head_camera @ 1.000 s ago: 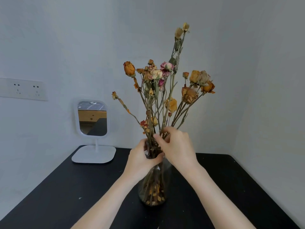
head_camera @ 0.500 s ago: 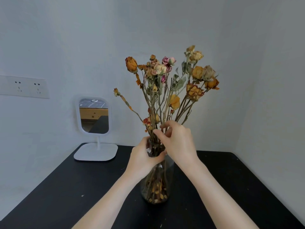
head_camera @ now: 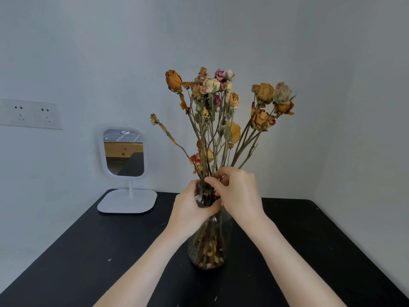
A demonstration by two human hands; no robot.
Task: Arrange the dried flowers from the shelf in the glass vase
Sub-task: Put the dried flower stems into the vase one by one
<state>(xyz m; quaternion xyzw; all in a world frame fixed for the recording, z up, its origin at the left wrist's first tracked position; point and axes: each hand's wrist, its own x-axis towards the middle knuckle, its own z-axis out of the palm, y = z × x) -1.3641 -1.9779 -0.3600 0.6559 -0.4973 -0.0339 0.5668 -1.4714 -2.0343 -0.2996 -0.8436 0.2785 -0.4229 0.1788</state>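
Fingers (head_camera: 212,181) of the right hand (head_camera: 239,193) are pinched narrowly around the dried flower stems, just above the mouth of the glass vase (head_camera: 208,251). Beside them, the left hand (head_camera: 190,209) is wrapped around the neck of the vase, with its thumb pressed against the near side of the glass and its fingers curled behind, so that the two hands are nearly touched together at the neck. The dried flowers (head_camera: 221,103) are fanned out upward from the pinch: an orange bud is seen up and to the left of the fingers, pale and pink blooms are gathered directly above, and a cluster of yellow-orange roses is spread up and to the right. One thin stem with a small bud is splayed out to the left of the grasp. Below the fingers, the stem ends and loose dried petals are seen through the wide base of the vase, which is stood upright on the black table (head_camera: 88,251). Well to the left of the hands, a white standing mirror (head_camera: 124,151) is placed at the back of the table, and a wall socket plate (head_camera: 31,114) is mounted farther left on the wall.
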